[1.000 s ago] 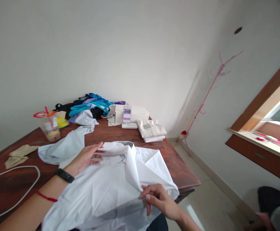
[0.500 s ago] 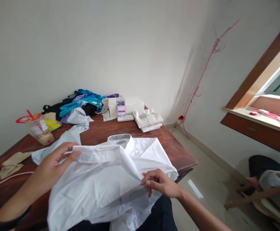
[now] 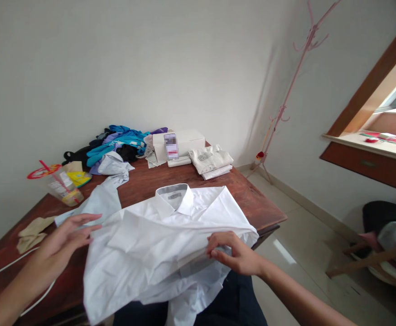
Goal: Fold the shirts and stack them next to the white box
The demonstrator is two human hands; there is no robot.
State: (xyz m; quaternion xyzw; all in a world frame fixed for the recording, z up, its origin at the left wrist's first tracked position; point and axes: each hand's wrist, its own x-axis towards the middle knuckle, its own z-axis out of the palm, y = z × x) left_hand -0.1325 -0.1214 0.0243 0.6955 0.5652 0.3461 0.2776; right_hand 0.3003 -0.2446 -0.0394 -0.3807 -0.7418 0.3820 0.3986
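Note:
A white collared shirt lies over the front edge of the wooden table, its lower part hanging toward my lap. The collar points away from me, with a grey lining and a label showing. My left hand is open just left of the shirt, fingers apart and nothing between them. On the right side of the shirt, my right hand has its fingers curled in a pinch on the white fabric. Part of the gripped cloth is hidden by the fingers.
The table also bears a pale blue garment, a plastic cup with straw, a heap of clothes, a white box, a phone and folded clothes. A pink coat rack stands right.
My left hand has let go of the shirt's edge, and that raised flap has dropped flat. The right hand stays at the shirt's right side. The view has shifted slightly.

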